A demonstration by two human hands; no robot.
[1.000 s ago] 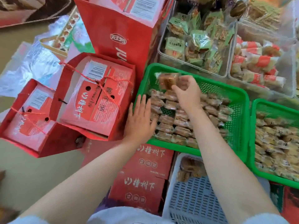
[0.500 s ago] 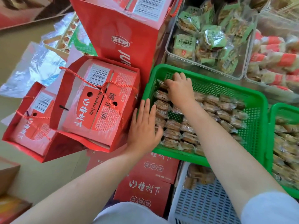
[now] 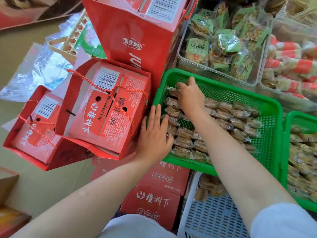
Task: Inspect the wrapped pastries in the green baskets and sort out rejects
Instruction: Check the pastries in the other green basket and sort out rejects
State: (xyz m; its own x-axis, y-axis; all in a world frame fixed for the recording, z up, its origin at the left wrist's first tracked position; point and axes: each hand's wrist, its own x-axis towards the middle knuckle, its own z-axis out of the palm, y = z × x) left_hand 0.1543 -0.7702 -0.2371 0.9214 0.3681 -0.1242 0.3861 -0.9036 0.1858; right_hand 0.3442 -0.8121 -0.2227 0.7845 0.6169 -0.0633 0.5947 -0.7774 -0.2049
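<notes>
Pastries (image 3: 221, 117) need slow checking: right hand (image 3: 190, 97) fingers curl at the basket's (image 3: 267, 107) far-left corner, grip unclear; left hand (image 3: 154, 136) flat, steadying.

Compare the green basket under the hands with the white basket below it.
The green basket holds rows of wrapped pastries; the white basket holds only a few at its far end. The green one sits higher, overlapping the white one's far edge. Both are perforated plastic.

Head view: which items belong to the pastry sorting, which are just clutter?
Job: green plastic basket, clear-wrapped brown pastries, second green basket, white slotted basket, left hand, right hand.
Clutter: red gift bags, clear bins.
</notes>
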